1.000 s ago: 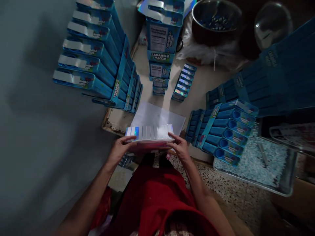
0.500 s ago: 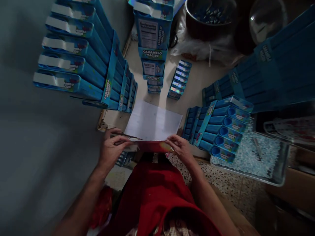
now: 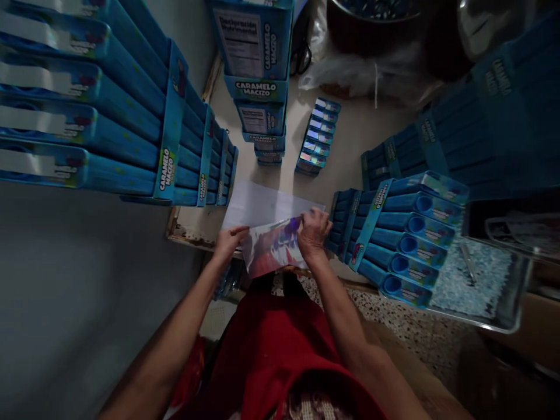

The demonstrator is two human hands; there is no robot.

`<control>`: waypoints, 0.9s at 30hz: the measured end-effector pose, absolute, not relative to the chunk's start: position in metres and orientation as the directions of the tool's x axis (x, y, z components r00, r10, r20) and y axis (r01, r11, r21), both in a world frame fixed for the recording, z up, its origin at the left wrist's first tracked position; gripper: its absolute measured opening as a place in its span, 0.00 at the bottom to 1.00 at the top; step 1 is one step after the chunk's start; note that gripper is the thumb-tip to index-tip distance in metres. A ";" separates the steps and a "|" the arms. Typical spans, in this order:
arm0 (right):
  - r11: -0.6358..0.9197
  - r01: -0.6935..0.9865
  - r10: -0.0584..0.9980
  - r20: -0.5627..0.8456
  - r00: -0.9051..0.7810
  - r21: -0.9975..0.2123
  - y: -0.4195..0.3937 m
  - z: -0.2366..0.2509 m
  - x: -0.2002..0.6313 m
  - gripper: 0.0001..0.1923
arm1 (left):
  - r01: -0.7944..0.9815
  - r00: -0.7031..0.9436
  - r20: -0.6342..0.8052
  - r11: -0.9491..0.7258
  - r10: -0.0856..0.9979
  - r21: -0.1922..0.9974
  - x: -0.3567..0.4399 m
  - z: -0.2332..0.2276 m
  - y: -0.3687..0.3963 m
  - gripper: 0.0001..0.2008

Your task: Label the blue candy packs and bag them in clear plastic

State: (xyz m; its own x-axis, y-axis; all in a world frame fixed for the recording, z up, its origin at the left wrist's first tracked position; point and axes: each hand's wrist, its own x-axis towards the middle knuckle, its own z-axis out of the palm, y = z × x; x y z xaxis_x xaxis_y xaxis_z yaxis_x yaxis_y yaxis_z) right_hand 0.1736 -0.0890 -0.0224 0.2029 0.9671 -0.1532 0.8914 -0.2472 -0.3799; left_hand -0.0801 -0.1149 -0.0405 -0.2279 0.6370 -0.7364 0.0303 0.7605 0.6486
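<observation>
The shiny printed card (image 3: 273,249) lies at the near edge of the tabletop (image 3: 345,157), tilted up toward the person and resting partly on a white sheet of paper (image 3: 258,205). The left hand (image 3: 228,241) pins its left edge with fingers curled down onto it, thumb tucked beneath as far as the dim light lets one tell. The right hand (image 3: 311,232) is closed over the card's upper right corner, pinching it between thumb and fingers. Held at both ends like this, the card is kept flat and square over the paper, which likely serves as a clean working surface. Stacks of blue cartons (image 3: 131,122) marked CARAMELO MACIZO crowd the left edge and far side. More open-ended blue cartons (image 3: 398,233) stand just beside the right hand. A short row of flat holographic cards (image 3: 318,137) sits toward the middle, and a metal tray (image 3: 503,318) of pale granules juts past the right corner.
</observation>
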 end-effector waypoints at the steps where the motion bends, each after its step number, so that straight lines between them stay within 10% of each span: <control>1: -0.228 0.893 0.974 -0.103 0.204 -0.388 -0.091 -0.022 0.162 0.17 | 0.021 -0.251 -0.719 0.747 0.648 0.665 -0.077 -0.045 -0.116 0.33; 8: 0.273 0.719 0.902 -0.090 -0.422 -0.639 -0.110 -0.023 0.075 0.19 | -0.090 -0.180 -0.711 0.709 0.679 0.700 -0.072 -0.028 -0.115 0.31; 15: 0.503 0.609 0.797 0.057 -0.601 -0.614 -0.098 -0.050 0.075 0.17 | -0.393 0.009 -0.762 0.703 0.647 0.592 -0.084 -0.020 -0.115 0.42; 27: 0.584 0.562 0.742 0.105 -0.662 -0.585 -0.124 -0.076 0.075 0.33 | -0.353 -0.038 -0.779 0.721 0.626 0.597 -0.088 -0.023 -0.114 0.46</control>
State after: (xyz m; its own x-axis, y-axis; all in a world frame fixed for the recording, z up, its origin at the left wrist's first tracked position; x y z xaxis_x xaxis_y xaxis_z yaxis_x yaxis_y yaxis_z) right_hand 0.0746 -0.1239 -0.0762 -0.6622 0.7420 0.1050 0.5620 0.5845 -0.5852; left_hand -0.0882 -0.1145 -0.0229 -0.0382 0.6264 -0.7786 -0.3526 0.7206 0.5970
